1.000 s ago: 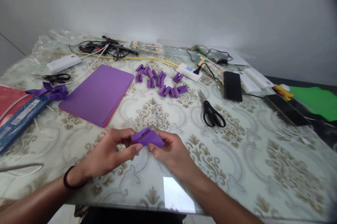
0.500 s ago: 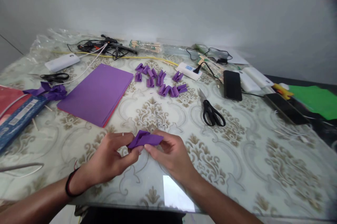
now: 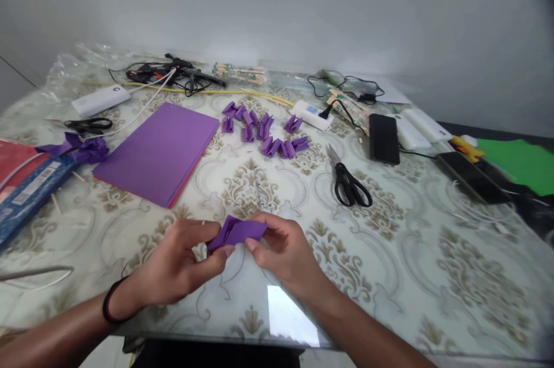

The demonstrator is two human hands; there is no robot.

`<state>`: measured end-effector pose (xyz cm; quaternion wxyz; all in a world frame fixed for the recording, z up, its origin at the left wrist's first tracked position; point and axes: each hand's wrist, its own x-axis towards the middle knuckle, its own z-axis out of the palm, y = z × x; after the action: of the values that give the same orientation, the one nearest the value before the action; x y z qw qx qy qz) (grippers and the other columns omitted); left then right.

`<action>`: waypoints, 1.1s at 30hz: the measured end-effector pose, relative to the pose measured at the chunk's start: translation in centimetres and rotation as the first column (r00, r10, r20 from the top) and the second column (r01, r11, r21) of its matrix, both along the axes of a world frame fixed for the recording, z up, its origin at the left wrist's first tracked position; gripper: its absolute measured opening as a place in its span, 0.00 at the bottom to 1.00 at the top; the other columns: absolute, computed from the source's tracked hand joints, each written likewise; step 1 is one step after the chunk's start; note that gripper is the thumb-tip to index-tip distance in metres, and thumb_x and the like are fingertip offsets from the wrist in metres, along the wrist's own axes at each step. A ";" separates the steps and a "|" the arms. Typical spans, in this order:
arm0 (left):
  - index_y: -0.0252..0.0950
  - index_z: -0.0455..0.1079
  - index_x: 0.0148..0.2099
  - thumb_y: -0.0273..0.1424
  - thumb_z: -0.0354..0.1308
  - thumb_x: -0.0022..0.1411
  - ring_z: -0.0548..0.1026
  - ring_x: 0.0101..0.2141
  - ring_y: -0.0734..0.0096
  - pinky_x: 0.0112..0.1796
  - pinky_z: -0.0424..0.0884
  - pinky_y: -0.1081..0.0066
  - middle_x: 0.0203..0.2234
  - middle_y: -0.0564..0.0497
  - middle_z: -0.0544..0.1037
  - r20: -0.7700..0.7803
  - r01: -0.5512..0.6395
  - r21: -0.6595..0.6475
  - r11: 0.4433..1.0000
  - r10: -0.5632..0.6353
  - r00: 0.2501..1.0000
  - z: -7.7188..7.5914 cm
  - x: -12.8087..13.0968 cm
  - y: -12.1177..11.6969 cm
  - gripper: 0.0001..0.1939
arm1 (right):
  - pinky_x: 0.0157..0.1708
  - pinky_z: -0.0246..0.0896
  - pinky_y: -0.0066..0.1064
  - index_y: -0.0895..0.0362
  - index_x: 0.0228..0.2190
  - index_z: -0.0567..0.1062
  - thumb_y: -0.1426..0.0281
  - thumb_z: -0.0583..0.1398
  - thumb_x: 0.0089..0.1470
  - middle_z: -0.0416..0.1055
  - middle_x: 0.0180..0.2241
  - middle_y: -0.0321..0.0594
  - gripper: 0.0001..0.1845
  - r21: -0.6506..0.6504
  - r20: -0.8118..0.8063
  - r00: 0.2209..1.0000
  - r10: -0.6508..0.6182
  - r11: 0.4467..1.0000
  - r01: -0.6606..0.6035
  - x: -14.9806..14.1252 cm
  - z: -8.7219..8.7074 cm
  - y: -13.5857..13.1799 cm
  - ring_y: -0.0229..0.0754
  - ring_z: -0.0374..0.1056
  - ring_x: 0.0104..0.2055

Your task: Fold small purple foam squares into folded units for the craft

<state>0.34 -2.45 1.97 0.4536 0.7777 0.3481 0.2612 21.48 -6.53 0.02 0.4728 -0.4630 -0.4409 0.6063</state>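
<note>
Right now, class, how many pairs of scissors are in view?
2: black-handled metal scissors right of centre, another black-handled pair at far left; more may be hidden.

Through the head view I noted the bare left hand (image 3: 175, 261) and bare right hand (image 3: 286, 250) pinching a folded purple paper piece (image 3: 243, 232). Rectangular purple paper sheets (image 3: 158, 151) lay beyond, left of black-handled metal scissors (image 3: 340, 175) and small purple paper folds (image 3: 265, 127).
</note>
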 end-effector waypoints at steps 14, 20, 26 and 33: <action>0.36 0.65 0.27 0.34 0.58 0.73 0.59 0.23 0.76 0.25 0.58 0.73 0.21 0.57 0.63 0.029 0.056 -0.090 0.994 -0.053 0.998 0.7 -0.5 0.4 0.19 | 0.34 0.60 0.31 0.54 0.26 0.75 0.70 0.68 0.51 0.68 0.25 0.32 0.07 0.122 0.040 0.998 -0.048 0.992 0.043 1.3 0.6 0.5 0.38 0.63 0.30; 0.36 0.67 0.26 0.37 0.58 0.73 0.62 0.22 0.76 0.25 0.60 0.73 0.19 0.57 0.66 -0.007 0.012 -0.082 0.997 -0.012 1.000 0.9 -0.5 0.4 0.21 | 0.33 0.61 0.30 0.54 0.27 0.76 0.69 0.69 0.54 0.69 0.26 0.33 0.08 0.115 0.017 0.999 -0.036 0.993 0.034 1.7 0.3 0.6 0.38 0.64 0.30; 0.37 0.76 0.28 0.39 0.58 0.74 0.77 0.23 0.72 0.28 0.68 0.74 0.20 0.53 0.80 -0.107 -0.069 -0.066 0.995 0.062 0.992 1.2 -0.1 0.5 0.21 | 0.33 0.62 0.31 0.54 0.28 0.77 0.67 0.70 0.56 0.68 0.26 0.32 0.08 0.148 0.022 0.992 -0.122 0.982 0.117 1.6 0.2 0.7 0.37 0.63 0.29; 0.37 0.75 0.28 0.38 0.58 0.75 0.79 0.24 0.74 0.31 0.71 0.75 0.21 0.54 0.81 -0.058 -0.094 -0.049 0.994 0.091 0.994 1.0 -0.1 0.6 0.22 | 0.35 0.62 0.32 0.53 0.29 0.78 0.65 0.69 0.59 0.69 0.28 0.33 0.08 0.177 0.069 0.988 -0.141 0.976 0.127 1.7 0.3 0.5 0.39 0.64 0.31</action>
<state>0.19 -1.86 3.01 0.4510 0.7557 0.4030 0.2511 23.19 -6.05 0.29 0.5326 -0.4731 -0.4784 0.5135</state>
